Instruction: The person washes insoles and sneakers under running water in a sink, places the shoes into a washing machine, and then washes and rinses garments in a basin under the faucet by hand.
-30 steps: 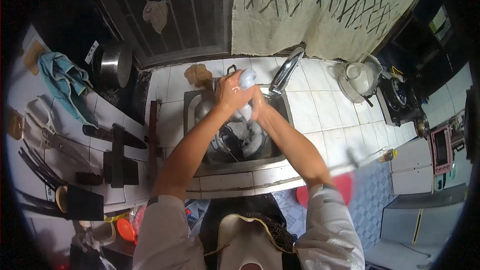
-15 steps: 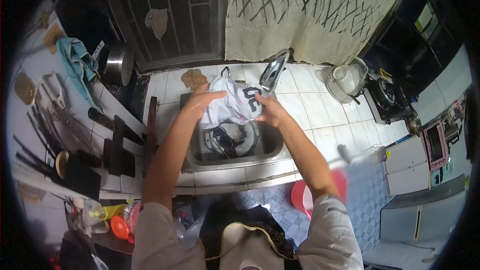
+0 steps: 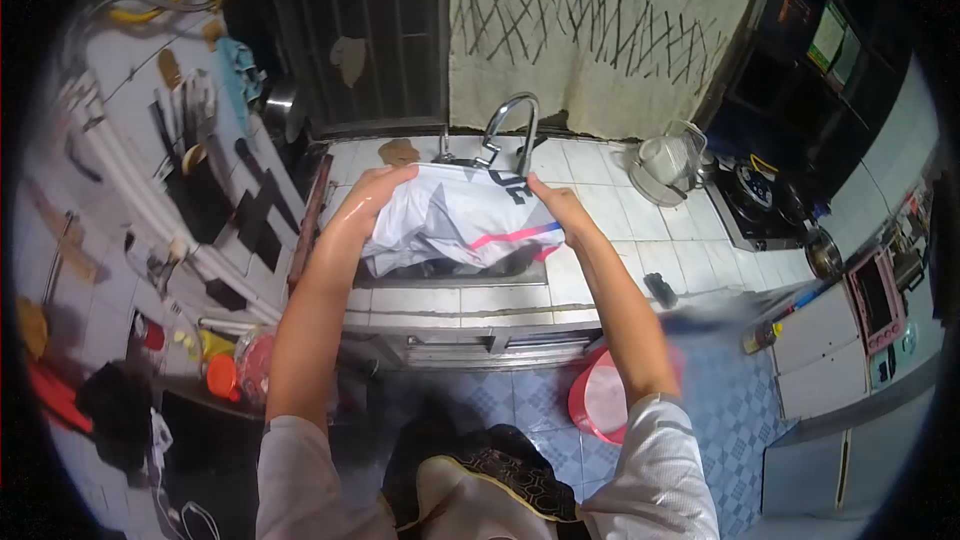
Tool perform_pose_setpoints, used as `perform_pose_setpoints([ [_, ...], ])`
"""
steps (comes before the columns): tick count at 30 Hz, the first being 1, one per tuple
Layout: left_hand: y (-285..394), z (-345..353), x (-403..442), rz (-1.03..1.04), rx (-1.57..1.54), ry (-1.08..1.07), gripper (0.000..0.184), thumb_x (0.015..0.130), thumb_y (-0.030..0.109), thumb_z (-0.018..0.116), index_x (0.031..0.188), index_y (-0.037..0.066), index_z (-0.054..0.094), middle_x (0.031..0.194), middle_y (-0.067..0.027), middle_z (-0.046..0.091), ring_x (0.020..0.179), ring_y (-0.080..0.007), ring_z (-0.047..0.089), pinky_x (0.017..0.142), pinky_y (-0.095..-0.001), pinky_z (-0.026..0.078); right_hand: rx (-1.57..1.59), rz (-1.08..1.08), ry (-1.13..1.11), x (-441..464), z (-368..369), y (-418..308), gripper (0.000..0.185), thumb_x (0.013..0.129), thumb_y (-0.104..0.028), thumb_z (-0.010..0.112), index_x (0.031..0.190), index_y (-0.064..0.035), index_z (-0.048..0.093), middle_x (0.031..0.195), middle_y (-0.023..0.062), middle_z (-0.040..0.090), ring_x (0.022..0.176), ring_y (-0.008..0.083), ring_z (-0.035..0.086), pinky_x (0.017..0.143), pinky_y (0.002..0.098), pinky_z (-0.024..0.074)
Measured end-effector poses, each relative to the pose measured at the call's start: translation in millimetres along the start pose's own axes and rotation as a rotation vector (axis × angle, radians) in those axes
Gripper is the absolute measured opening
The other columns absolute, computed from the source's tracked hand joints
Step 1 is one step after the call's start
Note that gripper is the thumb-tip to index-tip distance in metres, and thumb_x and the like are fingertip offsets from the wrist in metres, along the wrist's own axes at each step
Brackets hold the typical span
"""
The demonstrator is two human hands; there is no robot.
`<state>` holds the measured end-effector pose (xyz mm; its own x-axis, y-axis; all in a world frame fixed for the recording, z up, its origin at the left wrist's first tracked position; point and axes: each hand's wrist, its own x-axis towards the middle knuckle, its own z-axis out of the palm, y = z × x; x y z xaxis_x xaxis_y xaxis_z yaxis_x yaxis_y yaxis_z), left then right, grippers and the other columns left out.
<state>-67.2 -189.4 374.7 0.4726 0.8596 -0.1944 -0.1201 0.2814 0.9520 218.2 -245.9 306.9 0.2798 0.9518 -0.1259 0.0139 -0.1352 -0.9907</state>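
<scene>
A wet white cloth garment [image 3: 435,215] with black lettering and a pink and blue stripe is stretched between my two hands, hanging over the sink [image 3: 460,281] and covering most of it. My left hand [image 3: 377,192] is closed on its upper left corner, thumb on top. At the upper right edge, my right hand [image 3: 556,204] grips the cloth beside the lettering. Behind the garment stands the curved metal faucet [image 3: 513,130]. Part of a dark item shows in the sink below the cloth's lower edge.
A pot with a white vessel [image 3: 662,168] stands on the right of the tiled counter, near a stove [image 3: 752,202]. A brown cloth [image 3: 398,152] lies behind the sink. On the floor is a pink bucket [image 3: 603,397]. Knives and utensils [image 3: 190,155] are at the left.
The bunched cloth has been opened out and spread wide between my hands, which have moved apart. The view has shifted, and more of the faucet and floor shows.
</scene>
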Motion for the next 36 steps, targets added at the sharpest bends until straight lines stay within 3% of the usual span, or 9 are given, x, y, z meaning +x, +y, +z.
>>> perform_pose_setpoints([
  [7,-38,26,-92,-0.066,-0.09,0.137,0.027,0.078,0.024,0.056,0.092,0.002,0.057,0.092,-0.0079,0.059,0.079,-0.0211,0.059,0.068,-0.0356,0.048,0.354,0.016,-0.478,-111,60,15,0.066,0.072,-0.042,0.064,0.118,-0.0005,0.041,0.108,0.0092,0.052,0.1,0.0192,0.05,0.086,0.0305,0.0402],
  [9,-81,35,-115,0.328,-0.107,-0.222,0.032,0.076,0.026,0.058,0.097,0.002,0.055,0.096,-0.0088,0.057,0.084,-0.0203,0.056,0.07,-0.0337,0.046,0.451,-0.073,-0.64,-138,96,60,0.067,0.071,-0.033,0.068,0.121,-0.0022,0.037,0.113,0.0079,0.049,0.103,0.0187,0.048,0.089,0.0305,0.0377],
  [12,-94,45,-173,0.195,0.373,0.077,0.039,0.076,0.027,0.059,0.103,0.001,0.053,0.101,-0.0112,0.055,0.093,-0.0239,0.052,0.08,-0.035,0.041,0.533,0.018,-0.436,-179,147,82,0.055,0.072,-0.016,0.065,0.119,-0.002,0.041,0.108,0.0086,0.052,0.1,0.0177,0.05,0.088,0.0297,0.0385],
  [14,-125,11,-194,0.625,0.942,0.054,0.045,0.073,0.025,0.061,0.108,0.0,0.049,0.104,-0.0151,0.053,0.1,-0.0284,0.047,0.089,-0.0369,0.034,0.655,0.13,-0.411,-197,169,111,0.049,0.072,-0.014,0.063,0.115,-0.002,0.044,0.106,0.0085,0.053,0.098,0.0182,0.051,0.087,0.0306,0.0399],
  [23,-219,-207,-425,0.039,1.869,0.835,0.062,0.061,0.018,0.066,0.116,0.002,0.043,0.125,-0.0241,0.032,0.119,-0.0382,0.026,0.098,-0.0534,0.017,0.886,0.518,-0.326,-315,256,176,0.036,0.071,-0.014,0.06,0.104,-0.0008,0.052,0.096,0.0102,0.059,0.089,0.0235,0.057,0.082,0.0369,0.0449],
  [27,-228,-251,-486,-0.128,1.756,0.691,0.064,0.056,0.018,0.067,0.114,0.003,0.044,0.128,-0.0232,0.028,0.122,-0.0386,0.021,0.1,-0.0535,0.014,0.822,0.595,-0.345,-348,297,198,0.035,0.072,-0.013,0.06,0.103,-0.0008,0.052,0.094,0.0098,0.059,0.086,0.0241,0.058,0.08,0.0376,0.0464],
  [30,-204,-250,-490,0.23,1.76,0.429,0.058,0.05,0.015,0.067,0.105,0.005,0.05,0.128,-0.0231,0.029,0.121,-0.0408,0.022,0.098,-0.0559,0.017,0.762,0.662,-0.412,-367,332,202,0.035,0.072,-0.014,0.061,0.103,-0.001,0.052,0.093,0.0094,0.059,0.085,0.0228,0.059,0.075,0.0365,0.0486],
  [34,-139,-251,-508,0.426,1.628,0.545,0.053,0.048,0.01,0.06,0.099,0.004,0.05,0.124,-0.024,0.033,0.118,-0.0421,0.026,0.098,-0.0549,0.018,0.603,0.656,-0.474,-404,407,151,0.038,0.072,-0.017,0.063,0.106,-0.0075,0.05,0.092,0.0072,0.059,0.081,0.0195,0.059,0.07,0.0344,0.0505],
  [36,-101,-257,-521,0.445,1.607,0.571,0.055,0.047,0.009,0.061,0.101,0.004,0.048,0.125,-0.0232,0.031,0.119,-0.0422,0.026,0.098,-0.0524,0.02,0.759,0.694,-0.791,-421,459,144,0.043,0.076,-0.029,0.06,0.111,-0.0077,0.047,0.099,0.0065,0.057,0.085,0.0185,0.059,0.072,0.0358,0.0502],
])
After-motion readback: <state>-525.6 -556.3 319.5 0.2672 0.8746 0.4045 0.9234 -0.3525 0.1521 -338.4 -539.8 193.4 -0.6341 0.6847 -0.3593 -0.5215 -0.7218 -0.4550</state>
